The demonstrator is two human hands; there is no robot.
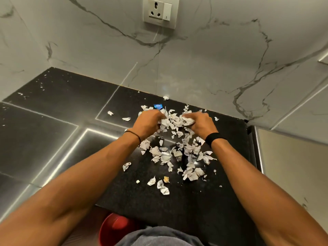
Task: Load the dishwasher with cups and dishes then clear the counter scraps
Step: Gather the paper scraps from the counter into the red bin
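Several torn white paper scraps (177, 153) lie scattered on the black speckled counter (145, 196). My left hand (148, 122) and my right hand (199, 123) are side by side at the far end of the pile, fingers curled down into a bunch of paper scraps between them. Each hand grips a clump of the paper. A small blue wrapper (157, 106) lies just beyond my left hand. A tan crumb (166, 179) sits among the nearer scraps. No cups or dishes show.
A red bin (115, 228) stands below the counter's front edge, partly hidden by my grey shirt. The marble wall (195, 68) with a socket (160, 12) rises behind the counter. A beige cabinet side (287, 166) borders the right edge.
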